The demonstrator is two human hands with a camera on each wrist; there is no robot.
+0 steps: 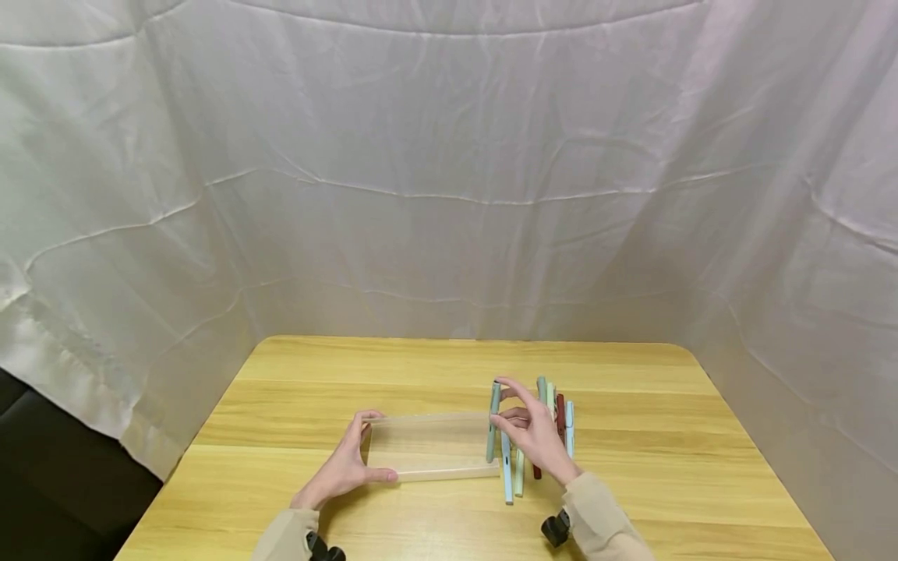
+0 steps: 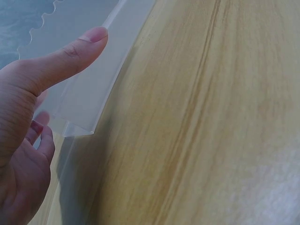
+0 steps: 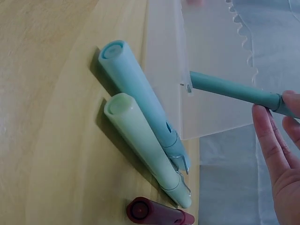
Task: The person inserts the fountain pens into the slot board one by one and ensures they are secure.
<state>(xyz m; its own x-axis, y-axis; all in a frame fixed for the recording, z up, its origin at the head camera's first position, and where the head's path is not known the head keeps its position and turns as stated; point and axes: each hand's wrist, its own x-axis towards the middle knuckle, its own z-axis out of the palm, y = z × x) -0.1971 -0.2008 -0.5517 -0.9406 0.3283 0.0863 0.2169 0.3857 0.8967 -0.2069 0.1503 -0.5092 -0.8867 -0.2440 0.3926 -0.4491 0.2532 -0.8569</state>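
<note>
My left hand grips the left end of a translucent plastic pen rack, thumb at the front and fingers behind. The left wrist view shows the thumb lying against the rack's wall, whose far edge is scalloped. At the other end, my right hand pinches a teal pen near its upper end. In the right wrist view the pen slants, its lower end at the rack's notched edge. Whether it rests in a notch I cannot tell.
Right of the rack lie a light blue pen, a light green pen and a dark red pen. Several more pens lie behind the right hand, among them another light blue one. Pale curtains surround the wooden table.
</note>
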